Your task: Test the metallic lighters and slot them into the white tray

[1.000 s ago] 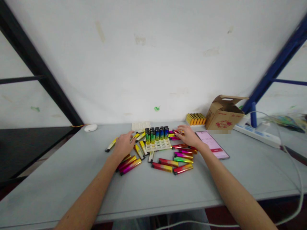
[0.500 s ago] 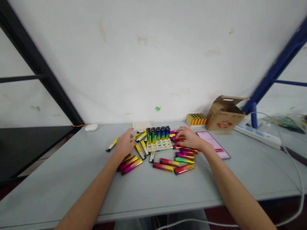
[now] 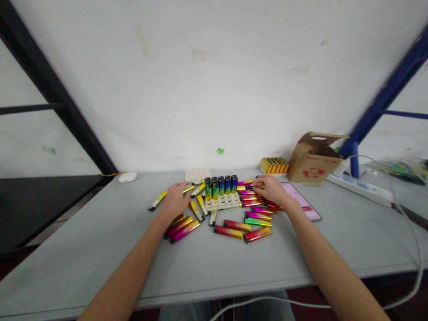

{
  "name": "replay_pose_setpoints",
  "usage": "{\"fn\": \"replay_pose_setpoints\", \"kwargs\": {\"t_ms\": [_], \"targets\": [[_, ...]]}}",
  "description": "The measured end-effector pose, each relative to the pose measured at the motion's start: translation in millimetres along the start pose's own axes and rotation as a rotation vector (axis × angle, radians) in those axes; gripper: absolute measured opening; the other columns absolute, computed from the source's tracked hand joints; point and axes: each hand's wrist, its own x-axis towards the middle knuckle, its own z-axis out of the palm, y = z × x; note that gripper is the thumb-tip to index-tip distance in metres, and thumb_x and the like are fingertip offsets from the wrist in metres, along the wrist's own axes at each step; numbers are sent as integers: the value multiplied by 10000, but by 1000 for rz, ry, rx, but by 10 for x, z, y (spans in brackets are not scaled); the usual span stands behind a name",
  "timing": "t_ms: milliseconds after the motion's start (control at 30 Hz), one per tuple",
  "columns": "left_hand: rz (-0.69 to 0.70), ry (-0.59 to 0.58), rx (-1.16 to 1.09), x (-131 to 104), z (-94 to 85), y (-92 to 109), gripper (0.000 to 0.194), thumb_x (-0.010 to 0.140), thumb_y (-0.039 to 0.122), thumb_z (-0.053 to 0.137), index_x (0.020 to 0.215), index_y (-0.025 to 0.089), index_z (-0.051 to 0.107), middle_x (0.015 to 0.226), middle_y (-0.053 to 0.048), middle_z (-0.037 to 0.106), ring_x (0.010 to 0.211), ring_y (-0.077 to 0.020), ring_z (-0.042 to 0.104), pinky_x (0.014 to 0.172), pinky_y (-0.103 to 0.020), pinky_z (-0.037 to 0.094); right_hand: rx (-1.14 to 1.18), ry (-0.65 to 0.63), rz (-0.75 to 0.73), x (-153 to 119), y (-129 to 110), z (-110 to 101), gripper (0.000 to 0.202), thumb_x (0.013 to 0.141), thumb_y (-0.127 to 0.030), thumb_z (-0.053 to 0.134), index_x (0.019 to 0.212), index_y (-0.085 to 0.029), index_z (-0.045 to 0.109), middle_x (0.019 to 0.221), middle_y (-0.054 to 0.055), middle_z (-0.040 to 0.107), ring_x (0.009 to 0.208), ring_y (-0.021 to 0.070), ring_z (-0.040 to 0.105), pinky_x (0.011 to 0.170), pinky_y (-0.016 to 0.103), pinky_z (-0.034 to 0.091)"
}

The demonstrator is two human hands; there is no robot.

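A white slotted tray sits mid-table, its back rows holding upright green and blue lighters with black tops. To its left, my left hand has its fingers curled around a yellow lighter whose end sticks out. My right hand pinches a gold-coloured lighter at the right-hand pile; the grip is partly hidden. Red and magenta lighters lie beside that hand. Several yellow-and-white lighters lie between my left hand and the tray.
Loose lighters lie in front of the tray. Behind it is a second white tray. At the right are a block of orange batteries, a cardboard box, a phone and a power strip. A white case lies far left.
My left fingers have drawn in and closed at the yellow lighter. My right hand has shifted slightly right and lifted, uncovering red and magenta lighters beside the tray.
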Motion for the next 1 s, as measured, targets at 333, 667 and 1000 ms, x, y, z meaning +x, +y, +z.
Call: {"fn": "replay_pose_setpoints", "kwargs": {"t_ms": [333,667,1000], "targets": [[-9,-76,59,-18,-5,38,359,898,271,409,1162,135,609,1154,-142,632,1118,-262,558,993,-393,420,76,19,-172,11,-50,69,156,881,-271,553,899,-161,662,979,109,655,980,244,541,905,380,409],[-19,-65,55,-33,-46,84,325,891,297,432,1090,155,645,1114,-135,643,1091,-271,573,984,-406,427,120,28,-112,10,-86,75,203,873,-267,555,988,-136,660,998,127,670,963,255,575,885,392,435],[-14,-67,72,-64,-3,126,357,896,305,407,1139,160,624,1149,-136,633,1105,-278,576,972,-428,440,40,-3,-52,13,-130,44,243,866,-302,563,976,-122,683,979,146,692,931,276,610,848,401,459]]}}
